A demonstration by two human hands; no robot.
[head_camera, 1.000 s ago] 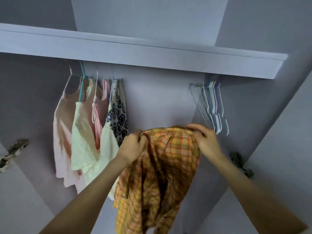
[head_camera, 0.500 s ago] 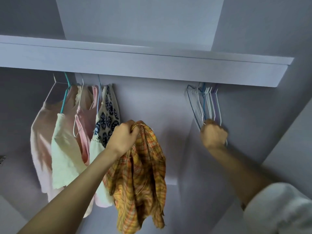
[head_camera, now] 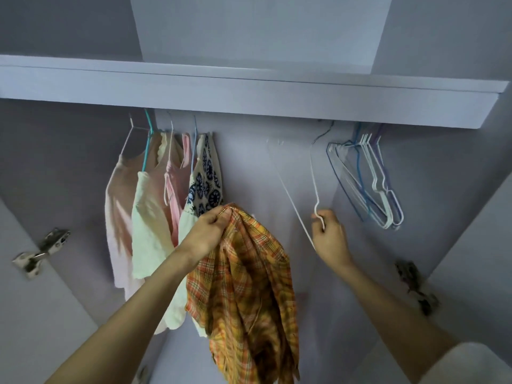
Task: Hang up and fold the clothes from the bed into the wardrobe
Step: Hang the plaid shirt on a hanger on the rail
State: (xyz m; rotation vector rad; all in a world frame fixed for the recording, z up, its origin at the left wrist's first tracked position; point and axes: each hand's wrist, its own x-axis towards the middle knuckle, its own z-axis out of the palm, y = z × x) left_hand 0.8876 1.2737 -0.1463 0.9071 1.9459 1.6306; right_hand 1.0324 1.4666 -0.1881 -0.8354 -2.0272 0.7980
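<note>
An orange and yellow plaid shirt (head_camera: 246, 286) hangs bunched from my left hand (head_camera: 206, 231), which grips it at the top in front of the open wardrobe. To the right, my right hand (head_camera: 328, 235) holds a white wire hanger (head_camera: 313, 173) by its lower corner; the hanger is pulled away from the bundle of empty hangers (head_camera: 368, 184) hanging at the right. Its hook reaches up under the shelf (head_camera: 249, 98), where the rail is hidden.
Several garments hang at the left: a pale pink top (head_camera: 119, 214), a cream top (head_camera: 151, 225), a pink top (head_camera: 177, 189) and a blue-patterned one (head_camera: 206, 184). Door hinges sit at the left (head_camera: 38, 252) and right (head_camera: 415, 286) wardrobe sides.
My right hand let go of the shirt, reached to the hanger bundle and pulled one white hanger out to the left. The shirt now hangs from my left hand alone.
</note>
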